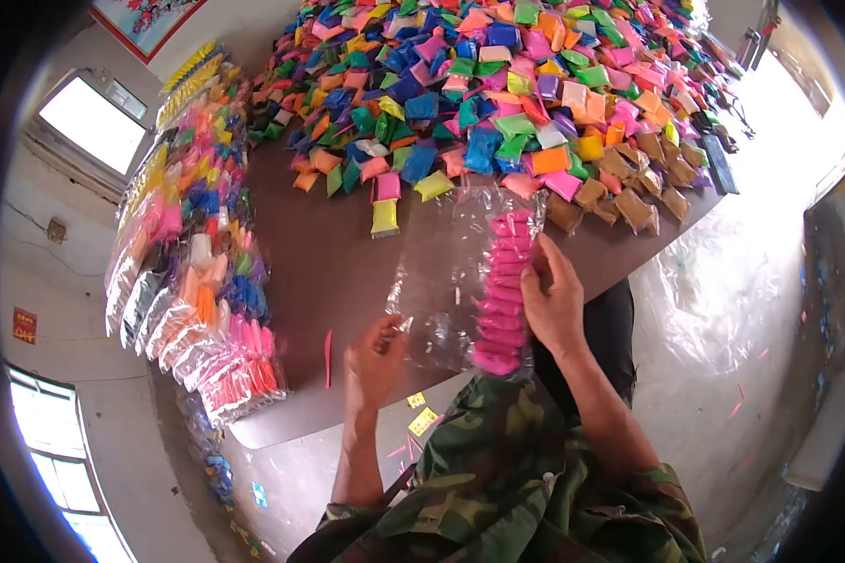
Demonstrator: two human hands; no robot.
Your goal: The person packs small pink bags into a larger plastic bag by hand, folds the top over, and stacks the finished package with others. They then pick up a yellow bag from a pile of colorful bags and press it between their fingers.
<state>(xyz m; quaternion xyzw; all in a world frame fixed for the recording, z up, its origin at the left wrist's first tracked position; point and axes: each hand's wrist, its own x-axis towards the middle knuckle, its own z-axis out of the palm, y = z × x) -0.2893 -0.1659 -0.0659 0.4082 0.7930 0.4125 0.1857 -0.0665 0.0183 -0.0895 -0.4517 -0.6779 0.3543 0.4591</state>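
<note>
A clear plastic bag (432, 272) lies at the table's front edge, with a column of bright pink packets (503, 291) stacked along its right side. My right hand (556, 298) grips the bag's right side, thumb over the pink packets and fingers behind the edge. At the bag's lower left edge my left hand (376, 361) is closed, its fingertips pinching the loose plastic film. Left of that hand a thin pink plastic stick (328, 358) lies on the brown table (296, 263).
A big heap of small colourful packets (460, 94) covers the table's far side, with brown packets (634, 188) at its right. Filled clear bags (197, 272) are stacked along the left edge. Yellow cards (423, 419) and clear plastic sheeting (714, 291) lie on the floor.
</note>
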